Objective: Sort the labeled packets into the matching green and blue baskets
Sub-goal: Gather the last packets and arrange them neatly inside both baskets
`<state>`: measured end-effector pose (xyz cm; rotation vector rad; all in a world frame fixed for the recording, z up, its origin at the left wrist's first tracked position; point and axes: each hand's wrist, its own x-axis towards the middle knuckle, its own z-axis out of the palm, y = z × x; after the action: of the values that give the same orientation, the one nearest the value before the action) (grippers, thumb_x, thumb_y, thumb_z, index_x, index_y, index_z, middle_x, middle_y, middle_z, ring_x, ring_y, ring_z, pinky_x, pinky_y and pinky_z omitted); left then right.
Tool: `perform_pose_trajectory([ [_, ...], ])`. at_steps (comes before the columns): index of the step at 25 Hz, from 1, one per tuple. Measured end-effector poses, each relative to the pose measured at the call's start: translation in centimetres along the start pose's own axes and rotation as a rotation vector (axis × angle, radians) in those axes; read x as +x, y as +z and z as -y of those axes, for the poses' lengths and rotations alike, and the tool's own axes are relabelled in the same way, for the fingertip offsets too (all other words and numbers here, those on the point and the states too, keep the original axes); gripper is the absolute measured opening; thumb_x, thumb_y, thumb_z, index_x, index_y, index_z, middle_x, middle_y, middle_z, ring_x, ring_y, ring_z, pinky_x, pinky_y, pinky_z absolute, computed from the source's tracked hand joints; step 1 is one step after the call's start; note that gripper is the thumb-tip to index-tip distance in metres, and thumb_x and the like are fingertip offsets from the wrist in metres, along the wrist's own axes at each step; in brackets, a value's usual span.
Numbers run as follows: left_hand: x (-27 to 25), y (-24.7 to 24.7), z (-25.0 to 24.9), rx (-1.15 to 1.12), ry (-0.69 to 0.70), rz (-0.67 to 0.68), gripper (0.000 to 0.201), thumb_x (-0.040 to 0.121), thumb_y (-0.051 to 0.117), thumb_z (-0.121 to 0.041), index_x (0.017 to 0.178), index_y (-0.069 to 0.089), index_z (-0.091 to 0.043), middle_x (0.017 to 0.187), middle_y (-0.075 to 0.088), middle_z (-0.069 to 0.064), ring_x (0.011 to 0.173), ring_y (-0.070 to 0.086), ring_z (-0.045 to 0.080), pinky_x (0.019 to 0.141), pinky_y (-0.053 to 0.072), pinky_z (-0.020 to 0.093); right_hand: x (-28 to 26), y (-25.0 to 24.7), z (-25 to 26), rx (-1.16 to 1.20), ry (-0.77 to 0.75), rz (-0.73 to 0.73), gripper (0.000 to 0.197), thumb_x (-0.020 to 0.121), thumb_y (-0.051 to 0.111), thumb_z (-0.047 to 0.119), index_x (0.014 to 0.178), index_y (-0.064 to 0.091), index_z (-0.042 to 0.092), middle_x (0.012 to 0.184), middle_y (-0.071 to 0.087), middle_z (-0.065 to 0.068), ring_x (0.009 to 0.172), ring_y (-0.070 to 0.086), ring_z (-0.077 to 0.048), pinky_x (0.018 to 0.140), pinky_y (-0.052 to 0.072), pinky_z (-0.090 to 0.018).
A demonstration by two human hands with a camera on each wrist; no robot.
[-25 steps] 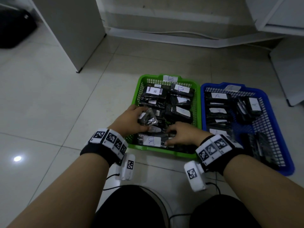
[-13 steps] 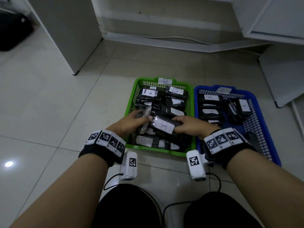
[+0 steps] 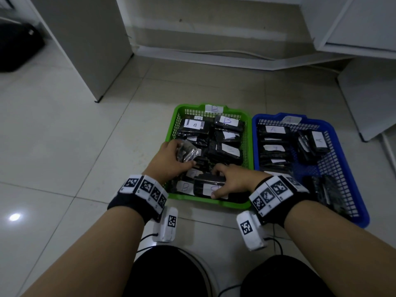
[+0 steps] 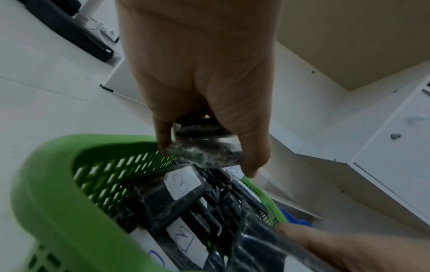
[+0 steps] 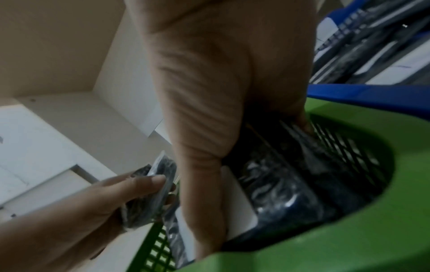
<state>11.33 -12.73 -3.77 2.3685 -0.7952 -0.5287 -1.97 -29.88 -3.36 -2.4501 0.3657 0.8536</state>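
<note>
Black packet (image 3: 209, 182) lowered from mid-air into green basket (image 3: 248, 146), right hand (image 3: 230, 181) gripping

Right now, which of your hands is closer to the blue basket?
Right. The right hand rests on a packet at the green basket's near end, beside the blue basket. The left hand grips a packet at the green basket's far side.
</note>
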Motion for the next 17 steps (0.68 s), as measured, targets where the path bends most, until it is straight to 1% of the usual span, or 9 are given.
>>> perform_pose_trajectory([
  [1, 0.2, 0.0, 0.2, 0.030, -0.003, -0.017, 0.072, 0.073, 0.075, -0.044, 0.132, 0.041, -0.020, 0.125, 0.048, 0.006, 0.102, 0.052, 0.017, 0.091, 0.042, 0.026, 0.1, -0.2, 0.1, 0.008, -0.003, 0.013, 0.076, 0.069, 0.076, 0.052, 0.130, 0.041, 0.024, 0.120, 0.057, -0.004, 0.095, 0.055, -0.018, 0.079, 0.045, -0.027],
  [3, 0.6, 0.0, 0.2, 0.068, -0.013, -0.040, 0.074, 0.073, 0.074, -0.044, 0.134, 0.039, -0.019, 0.127, 0.049, 0.007, 0.108, 0.055, 0.021, 0.094, 0.046, 0.032, 0.0, -0.7, 0.3, 0.003, 0.000, 0.059, 0.076, 0.071, 0.076, 0.050, 0.131, 0.041, 0.020, 0.120, 0.058, -0.001, 0.096, 0.054, -0.016, 0.078, 0.042, -0.025],
  [5, 1.1, 0.3, -0.2, 0.106, 0.001, -0.047, 0.077, 0.074, 0.073, -0.041, 0.136, 0.036, -0.017, 0.129, 0.048, 0.010, 0.110, 0.056, 0.025, 0.094, 0.047, 0.036, 0.0, -0.8, 0.2, -0.005, 0.005, 0.075, 0.070, 0.072, 0.075, 0.048, 0.128, 0.045, 0.018, 0.114, 0.059, 0.000, 0.097, 0.056, -0.017, 0.078, 0.044, -0.027],
  [6, 1.5, 0.6, -0.4, 0.141, 0.016, -0.037, 0.078, 0.074, 0.073, -0.039, 0.138, 0.033, -0.017, 0.130, 0.047, 0.010, 0.111, 0.055, 0.027, 0.094, 0.047, 0.037, 0.0, -0.9, 0.1, 0.004, 0.006, 0.060, 0.067, 0.073, 0.076, 0.046, 0.125, 0.047, 0.017, 0.112, 0.060, -0.001, 0.097, 0.058, -0.017, 0.079, 0.047, -0.028],
  [8, 2.7, 1.3, -0.8, 0.265, 0.035, 0.009, 0.081, 0.076, 0.072, -0.038, 0.141, 0.029, -0.017, 0.133, 0.043, 0.011, 0.113, 0.054, 0.030, 0.092, 0.047, 0.040, -0.3, -1.8, -0.5, 0.069, 0.002, 0.014, 0.058, 0.073, 0.077, 0.043, 0.118, 0.050, 0.018, 0.105, 0.062, 0.001, 0.093, 0.059, -0.016, 0.079, 0.049, -0.028],
  [11, 4.1, 2.7, -1.0, 0.535, 0.002, 0.084, 0.088, 0.078, 0.070, -0.041, 0.144, 0.020, -0.014, 0.134, 0.041, 0.016, 0.114, 0.053, 0.033, 0.091, 0.048, 0.042, -1.1, -3.5, -1.7, 0.258, -0.020, -0.017, 0.046, 0.074, 0.078, 0.038, 0.109, 0.051, 0.025, 0.091, 0.061, 0.012, 0.082, 0.058, -0.006, 0.069, 0.043, -0.021],
  [13, 4.4, 3.6, -0.8, 0.641, -0.027, 0.126, 0.092, 0.077, 0.072, -0.039, 0.146, 0.016, -0.013, 0.134, 0.039, 0.018, 0.117, 0.048, 0.034, 0.093, 0.047, 0.041, -1.5, -4.0, -2.3, 0.355, -0.024, -0.023, 0.045, 0.074, 0.079, 0.037, 0.109, 0.052, 0.027, 0.091, 0.061, 0.014, 0.082, 0.059, -0.004, 0.069, 0.042, -0.018],
  [15, 4.7, 3.9, -0.5, 0.618, -0.033, 0.130, 0.091, 0.072, 0.076, -0.034, 0.143, 0.022, -0.015, 0.133, 0.039, 0.017, 0.118, 0.046, 0.034, 0.096, 0.046, 0.043, -1.3, -3.9, -2.8, 0.408, -0.015, -0.052, 0.047, 0.073, 0.079, 0.037, 0.111, 0.053, 0.025, 0.096, 0.063, 0.010, 0.086, 0.061, -0.007, 0.071, 0.045, -0.019],
  [17, 4.9, 3.8, -0.2, 0.463, 0.008, 0.106, 0.095, 0.063, 0.081, -0.030, 0.141, 0.028, -0.019, 0.134, 0.043, 0.012, 0.119, 0.046, 0.033, 0.099, 0.044, 0.045, -1.0, -3.8, -3.3, 0.484, -0.002, -0.158, 0.049, 0.073, 0.079, 0.037, 0.113, 0.053, 0.024, 0.099, 0.064, 0.007, 0.087, 0.062, -0.009, 0.071, 0.047, -0.021],
])
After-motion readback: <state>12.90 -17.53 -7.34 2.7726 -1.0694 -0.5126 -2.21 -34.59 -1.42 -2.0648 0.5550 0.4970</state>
